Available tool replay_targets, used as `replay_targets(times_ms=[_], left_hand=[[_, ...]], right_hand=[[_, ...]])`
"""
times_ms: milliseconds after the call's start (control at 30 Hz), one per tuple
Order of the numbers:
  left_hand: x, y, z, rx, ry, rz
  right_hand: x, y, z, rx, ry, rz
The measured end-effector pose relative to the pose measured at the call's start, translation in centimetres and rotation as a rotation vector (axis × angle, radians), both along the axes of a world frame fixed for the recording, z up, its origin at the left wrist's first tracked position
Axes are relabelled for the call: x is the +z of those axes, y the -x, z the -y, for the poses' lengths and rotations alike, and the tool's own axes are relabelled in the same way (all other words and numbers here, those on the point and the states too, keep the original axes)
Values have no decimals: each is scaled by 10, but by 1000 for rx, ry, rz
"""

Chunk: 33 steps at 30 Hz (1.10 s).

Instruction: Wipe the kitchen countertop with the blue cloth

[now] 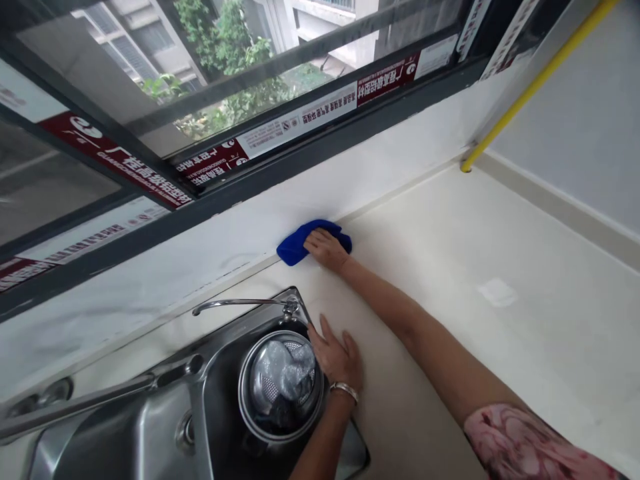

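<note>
A blue cloth (295,245) is bunched under my right hand (327,249), whose fingers are closed on it. Hand and cloth press against the foot of the white wall (240,230), where it meets the pale countertop (425,287). My left hand (339,357), with a bracelet at the wrist, lies with fingers spread on the counter at the right edge of the steel sink (200,400). It holds nothing. Close beside that hand, a round metal strainer (283,387) with a clear, crumpled-looking item inside sits in the right basin.
A thin curved faucet (240,303) reaches leftward from the sink's back corner. Above the wall runs a dark window frame (300,157) with red and white tape. A yellow pipe (540,80) rises from the counter's far corner. A pale patch (498,292) lies on the counter.
</note>
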State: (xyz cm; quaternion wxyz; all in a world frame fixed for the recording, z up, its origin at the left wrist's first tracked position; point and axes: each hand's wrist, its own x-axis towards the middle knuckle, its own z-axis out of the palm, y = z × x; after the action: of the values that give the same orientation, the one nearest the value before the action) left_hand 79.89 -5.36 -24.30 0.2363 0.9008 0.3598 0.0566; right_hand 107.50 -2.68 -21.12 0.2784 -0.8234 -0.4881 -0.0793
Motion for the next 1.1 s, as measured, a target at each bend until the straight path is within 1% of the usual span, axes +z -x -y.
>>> replay_targets(times_ms=[133, 300, 367, 433, 500, 567, 633, 700, 800, 900, 1000, 1033, 1100], left_hand=[[2, 1, 0, -21, -3, -15], [4, 2, 0, -33, 11, 25], [5, 2, 0, -35, 11, 35], [5, 3, 0, -46, 9, 35], [6, 4, 0, -55, 1, 23], [6, 5, 0, -57, -8, 12], [5, 4, 0, -52, -8, 9], [4, 4, 0, -43, -1, 15], [4, 2, 1, -28, 9, 15], [3, 1, 1, -16, 18, 16], [1, 0, 2, -7, 29, 46], [1, 0, 3, 1, 33, 51], [0, 0, 5, 16, 39, 46]], right_hand=[[-8, -40, 51, -130, 41, -15], [-11, -91, 121, -358, 100, -50], [-10, -104, 142, -396, 100, -72], [-9, -114, 161, -400, 88, -88], [-8, -122, 177, -409, 65, -89], [-9, -127, 190, -447, 50, -69], [-9, -128, 195, -518, 61, -41], [-11, -125, 191, -615, 98, -25], [-15, -112, 173, -762, 142, -8], [-19, -96, 154, -840, 163, 13], [-21, -75, 140, -862, 202, 2], [-21, -66, 137, -839, 224, -2], [-21, -47, 129, -723, 274, 7]])
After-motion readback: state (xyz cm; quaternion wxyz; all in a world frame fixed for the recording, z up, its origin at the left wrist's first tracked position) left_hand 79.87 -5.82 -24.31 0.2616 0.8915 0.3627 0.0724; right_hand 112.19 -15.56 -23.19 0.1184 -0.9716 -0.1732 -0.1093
